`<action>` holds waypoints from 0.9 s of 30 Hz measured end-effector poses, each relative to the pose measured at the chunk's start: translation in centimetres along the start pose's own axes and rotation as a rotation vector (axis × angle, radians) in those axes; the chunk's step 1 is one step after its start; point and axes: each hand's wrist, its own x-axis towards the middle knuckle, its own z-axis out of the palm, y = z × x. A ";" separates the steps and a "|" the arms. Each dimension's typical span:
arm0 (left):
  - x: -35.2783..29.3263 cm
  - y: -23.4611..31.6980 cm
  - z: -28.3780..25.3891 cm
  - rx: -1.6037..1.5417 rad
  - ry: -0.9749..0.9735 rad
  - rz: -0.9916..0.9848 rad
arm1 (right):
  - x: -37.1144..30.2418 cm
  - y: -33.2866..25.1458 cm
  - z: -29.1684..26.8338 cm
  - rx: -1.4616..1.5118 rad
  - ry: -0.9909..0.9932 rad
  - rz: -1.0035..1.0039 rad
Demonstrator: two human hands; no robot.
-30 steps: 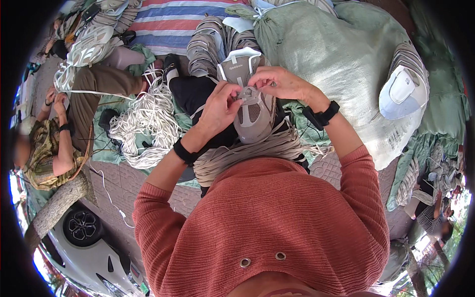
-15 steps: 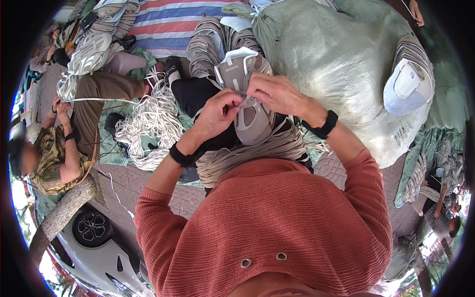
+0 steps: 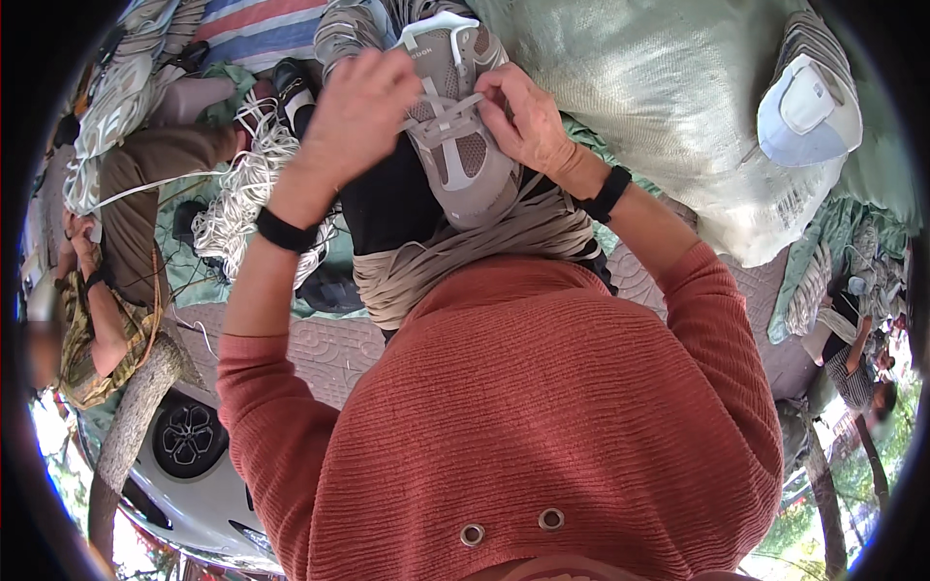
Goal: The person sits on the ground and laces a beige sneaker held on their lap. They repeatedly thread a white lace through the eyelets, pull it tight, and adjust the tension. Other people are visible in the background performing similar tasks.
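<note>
A grey-beige sneaker upper (image 3: 475,189) lies over my lap, toe pointing at me. A flat pale shoelace (image 3: 453,118) crosses its throat in a few rows. At the right row of eyelets, my right hand (image 3: 531,121) pinches the lace between thumb and forefinger. My left hand (image 3: 363,121) is raised over the upper's left side, blurred by motion; whether its fingers hold the lace cannot be made out. Across my thighs, below the toe, rests a thick bundle of beige laces (image 3: 465,261).
More stacked uppers (image 3: 347,34) stand beyond my knees. A big pale green sack (image 3: 659,107) fills the right, with a row of nested uppers (image 3: 809,107) on it. Left are a heap of white laces (image 3: 242,208) and a seated person (image 3: 97,320) handling a lace.
My left hand has moved left and up, away from the right hand. The right hand stays at the lace. The view has shifted, and the upper appears higher in it.
</note>
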 end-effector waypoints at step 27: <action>-16.6 -8.5 -10.0 -2.190 1.206 -0.448 | 4.7 -6.3 2.5 -0.791 -0.482 -0.479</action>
